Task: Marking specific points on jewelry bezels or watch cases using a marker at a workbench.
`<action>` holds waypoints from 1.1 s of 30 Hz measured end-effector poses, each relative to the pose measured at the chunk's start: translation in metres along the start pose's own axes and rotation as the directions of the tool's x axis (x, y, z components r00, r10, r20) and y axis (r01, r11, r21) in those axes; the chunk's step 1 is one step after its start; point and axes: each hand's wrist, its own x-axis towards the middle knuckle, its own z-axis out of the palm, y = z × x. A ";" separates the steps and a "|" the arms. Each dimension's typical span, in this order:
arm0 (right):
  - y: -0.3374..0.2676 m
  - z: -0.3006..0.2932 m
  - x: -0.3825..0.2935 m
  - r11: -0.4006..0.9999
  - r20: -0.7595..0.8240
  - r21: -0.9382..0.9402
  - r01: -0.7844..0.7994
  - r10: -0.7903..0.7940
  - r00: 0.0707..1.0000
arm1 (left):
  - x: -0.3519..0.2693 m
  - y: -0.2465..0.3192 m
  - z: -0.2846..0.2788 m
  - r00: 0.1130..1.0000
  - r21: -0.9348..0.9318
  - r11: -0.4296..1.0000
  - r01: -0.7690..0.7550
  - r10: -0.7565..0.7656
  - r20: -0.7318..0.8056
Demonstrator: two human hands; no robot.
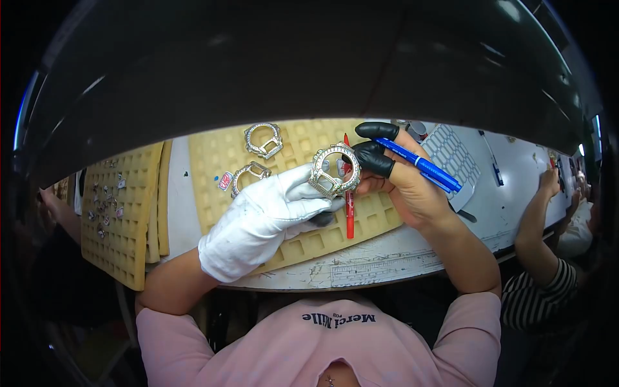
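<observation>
My left hand (263, 217), in a white cloth glove, holds a stone-studded metal watch case (315, 167) over a yellow foam tray (300, 246). My right hand (411, 188), with black finger cots on the thumb and a finger, grips a blue marker pen (418, 164) and touches the right side of the case. Two similar watch cases lie on the foam, one at the back (263, 140) and one (251, 175) partly hidden behind the glove. A red marker pen (350, 217) lies on the foam below the held case, beside a small tag with red writing (342, 167).
More foam trays (116, 217) with small metal pieces and tags stand left. A steel ruler (382, 268) lies along the front edge. A patterned white tray (452, 159) and a pen (497, 171) lie right. Co-workers' arms (537, 213) show at both sides; a dark visor-like surface covers the top.
</observation>
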 end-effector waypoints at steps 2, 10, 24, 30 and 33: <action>0.000 0.000 0.000 1.000 -0.002 0.012 -0.004 0.004 1.000 | -0.001 0.002 -0.002 0.999 -0.013 1.000 0.008 -0.008 0.033; 0.001 0.001 0.001 0.999 -0.030 -0.004 -0.044 0.044 0.999 | -0.004 0.005 0.002 1.000 0.023 1.000 0.001 0.000 -0.022; -0.001 0.002 0.002 0.996 -0.017 -0.035 -0.083 0.083 0.996 | -0.003 0.001 -0.002 1.000 -0.083 0.996 0.011 -0.012 -0.011; 0.000 0.001 0.003 0.995 -0.011 -0.052 -0.087 0.086 0.996 | -0.004 0.002 -0.001 1.000 -0.116 0.993 -0.007 0.006 -0.013; -0.005 0.005 0.001 0.989 0.016 -0.089 -0.115 0.117 0.993 | -0.004 0.001 0.000 0.999 -0.128 0.991 -0.049 0.046 -0.025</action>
